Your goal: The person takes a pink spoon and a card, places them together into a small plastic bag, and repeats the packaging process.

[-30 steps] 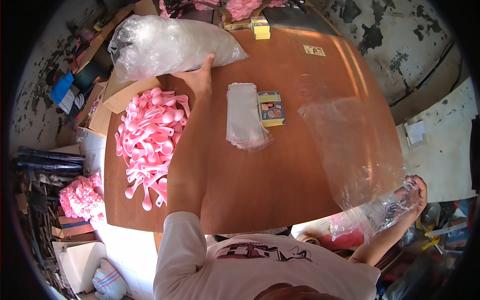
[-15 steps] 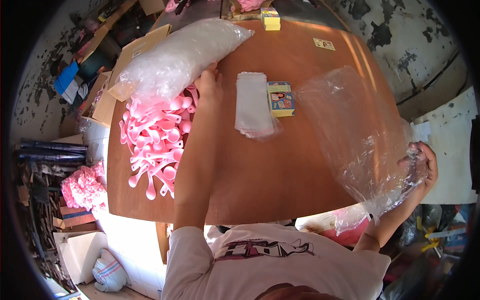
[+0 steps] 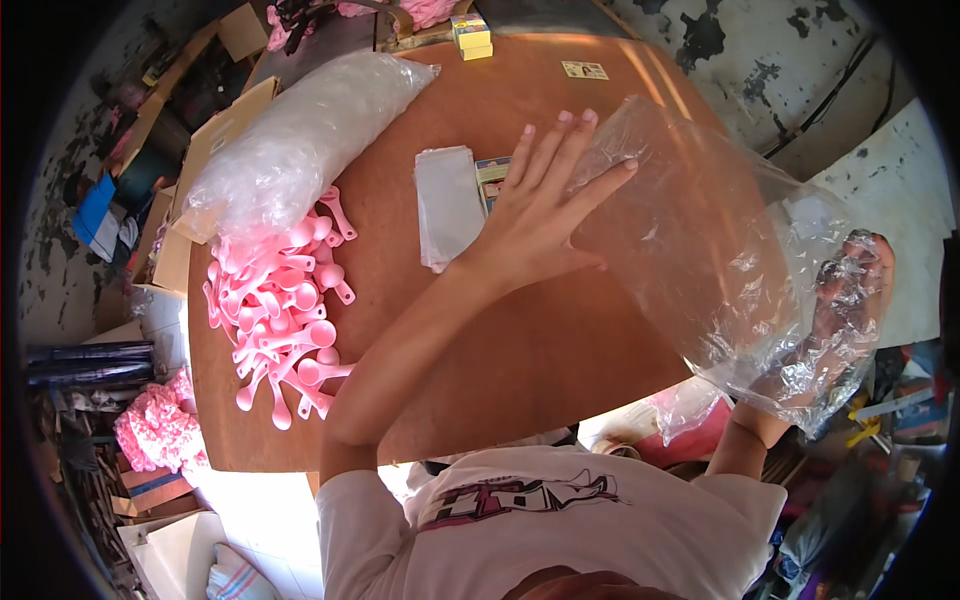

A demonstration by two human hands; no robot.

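My left hand [image 3: 545, 205] is stretched over the middle of the table, fingers spread, at the left edge of a large clear plastic bag [image 3: 690, 240]. It holds nothing, and its fingertips overlap the film. At the right my right hand [image 3: 855, 275] grips the crumpled end of this bag; film covers part of the fingers. Partly behind my left hand are a stack of flat whitish plastic sleeves [image 3: 445, 210] and a stack of printed cards [image 3: 490, 178]. A heap of pink plastic measuring spoons [image 3: 285, 310] lies on the left of the table.
A bulging translucent plastic bag [image 3: 310, 130] lies behind the spoons, against a cardboard box [image 3: 230, 125]. Yellow card stacks [image 3: 472, 36] stand at the far edge of the brown table [image 3: 520, 350], and one loose card [image 3: 585, 70] lies far right. A peeling wall [image 3: 750, 70] rises beyond.
My left hand has moved right, from beside the bulging bag to the clear bag's edge, its fingers spreading. The clear bag stays in my right hand. The whole view has shifted.
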